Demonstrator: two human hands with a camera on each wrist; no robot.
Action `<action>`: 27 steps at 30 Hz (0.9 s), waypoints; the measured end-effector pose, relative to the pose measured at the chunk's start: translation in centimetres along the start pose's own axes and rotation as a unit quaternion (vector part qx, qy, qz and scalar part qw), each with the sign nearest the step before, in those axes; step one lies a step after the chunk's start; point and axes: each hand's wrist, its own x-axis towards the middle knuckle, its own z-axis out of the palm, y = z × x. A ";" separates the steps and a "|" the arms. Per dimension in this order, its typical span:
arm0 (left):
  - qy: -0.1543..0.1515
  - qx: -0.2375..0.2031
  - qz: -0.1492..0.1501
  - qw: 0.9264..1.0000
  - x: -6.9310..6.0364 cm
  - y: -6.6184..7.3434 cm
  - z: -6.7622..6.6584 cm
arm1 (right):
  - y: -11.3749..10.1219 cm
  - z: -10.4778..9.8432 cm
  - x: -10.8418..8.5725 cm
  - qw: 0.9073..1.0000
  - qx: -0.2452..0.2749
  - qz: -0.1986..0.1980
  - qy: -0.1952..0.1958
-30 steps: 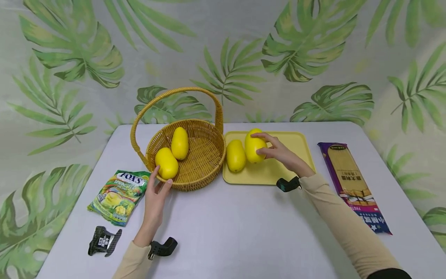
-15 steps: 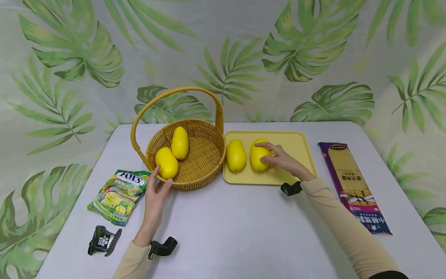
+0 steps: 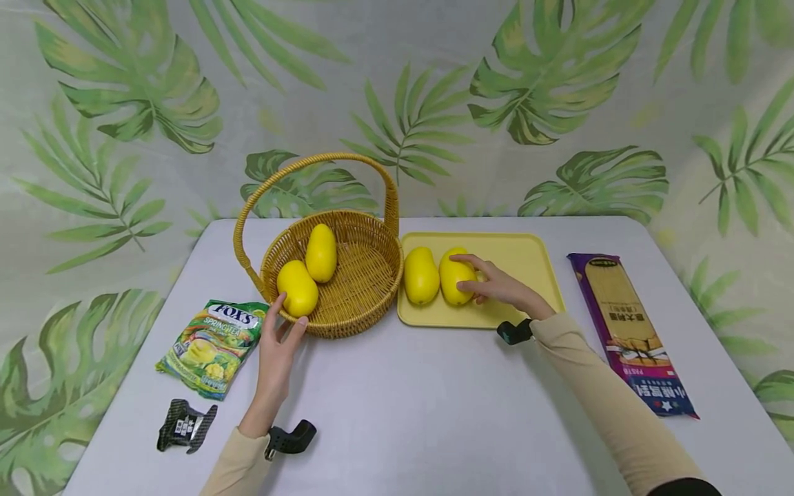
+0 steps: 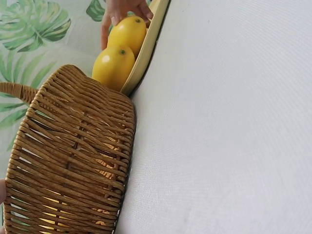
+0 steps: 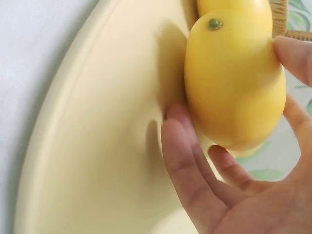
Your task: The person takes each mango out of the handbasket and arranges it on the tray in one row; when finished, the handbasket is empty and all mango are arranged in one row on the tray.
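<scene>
seemingly we're halfway: two fruits [image 3: 321, 253] in the centre-left basket [image 3: 366, 318], two on the tray [image 3: 524, 265], left hand [image 3: 277, 351] holding basket, right hand [image 3: 496, 282] gripping tray fruit [image 3: 451, 277].

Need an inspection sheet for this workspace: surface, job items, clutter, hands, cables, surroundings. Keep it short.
Surface: white tabletop, rounded far corners.
Job items: wicker basket, upright, handle raised, holding a front fruit and a rear fruit, both yellow; yellow tray right of it, with a left tray fruit and a right tray fruit side by side.
Clutter: green FOX'S bag and small black packet at left; long purple-and-blue packet at right.
Left hand: holds the basket's near rim.
Right hand: grips the right tray fruit.
Cables: nothing seen.
Surroundings: leaf-print backdrop behind the table.
</scene>
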 end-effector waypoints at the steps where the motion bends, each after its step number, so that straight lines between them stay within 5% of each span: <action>1: 0.000 0.000 0.001 1.000 0.0 0.0 0.0 | 0.0 0.0 0.0 1.000 0.004 0.001 -0.004; 17: 0.000 0.004 -0.001 1.000 -0.1 0.1 0.0 | -1.1 -1.4 -1.2 0.998 0.007 -0.010 0.059; 27: 0.008 0.012 0.006 1.000 -0.1 -0.1 0.1 | -5.7 0.6 1.0 0.993 0.053 -0.090 0.048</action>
